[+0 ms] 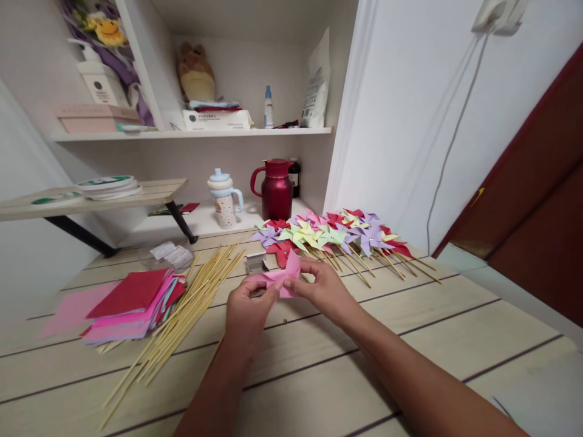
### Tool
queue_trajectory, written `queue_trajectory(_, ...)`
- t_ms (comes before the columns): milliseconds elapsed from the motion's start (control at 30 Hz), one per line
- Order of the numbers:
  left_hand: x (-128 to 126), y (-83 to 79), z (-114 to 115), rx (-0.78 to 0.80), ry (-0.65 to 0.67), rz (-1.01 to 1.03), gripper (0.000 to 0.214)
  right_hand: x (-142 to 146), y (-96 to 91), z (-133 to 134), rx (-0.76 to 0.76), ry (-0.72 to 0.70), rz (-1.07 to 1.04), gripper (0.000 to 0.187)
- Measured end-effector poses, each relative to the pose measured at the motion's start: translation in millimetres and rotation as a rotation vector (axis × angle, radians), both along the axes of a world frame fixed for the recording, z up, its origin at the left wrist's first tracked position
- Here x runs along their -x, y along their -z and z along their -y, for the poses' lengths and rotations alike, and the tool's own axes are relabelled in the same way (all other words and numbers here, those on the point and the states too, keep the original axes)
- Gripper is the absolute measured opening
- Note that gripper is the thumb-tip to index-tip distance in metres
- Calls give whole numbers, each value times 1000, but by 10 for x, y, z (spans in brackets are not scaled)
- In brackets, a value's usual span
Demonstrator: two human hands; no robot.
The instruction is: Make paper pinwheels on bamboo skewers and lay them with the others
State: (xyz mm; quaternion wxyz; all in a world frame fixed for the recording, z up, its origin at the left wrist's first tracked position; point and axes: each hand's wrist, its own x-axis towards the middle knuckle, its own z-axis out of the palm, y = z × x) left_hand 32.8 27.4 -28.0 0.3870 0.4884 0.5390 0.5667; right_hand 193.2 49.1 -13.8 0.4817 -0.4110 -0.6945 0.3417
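Note:
Between my two hands is a pink paper pinwheel (288, 276), its blades folded and one corner pointing up. My left hand (250, 306) pinches its left side, and my right hand (325, 288) grips the right side with the thumb across the front. Just behind them lie a small grey box (257, 262) and a heap of finished paper pinwheels (337, 233) on sticks, in red, purple, yellow, green and pink. A bundle of thin wooden sticks (191, 309) lies left of my left hand, beside a stack of coloured paper squares (132, 297).
The wooden table (432, 352) has dark plank lines. At the back stand a red thermos jug (277, 191) and a speckled cup (225, 203). A clear container (166, 255) sits near a raised stand (159, 191) at left. A white shelf (204, 135) holds assorted items above.

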Motion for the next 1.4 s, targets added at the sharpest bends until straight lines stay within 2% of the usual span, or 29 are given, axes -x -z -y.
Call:
queue_trajectory(367,-21,29,20,-62,-42,-25,15,-6,6,-6,-16,7,-2,11)
queue_trajectory(633,-22,18,24,-132,16,-36,16,-8,-16,3,-16,7,12,9)
queue_trajectory(933,-27,12,13,-169,17,-63,21,-13,-19,7,9,14,9,10)
queue_trajectory(1067,-35,-12,21,-172,0,-62,21,-12,-13,7,7,4,16,10)
queue_trajectory(1200,-58,-34,52,-169,-34,-50,10,6,2,6,-14,-3,-2,11)
queue_trajectory(1400,-36,-13,58,-148,-85,17,10,34,1,18,6,13,-41,11)
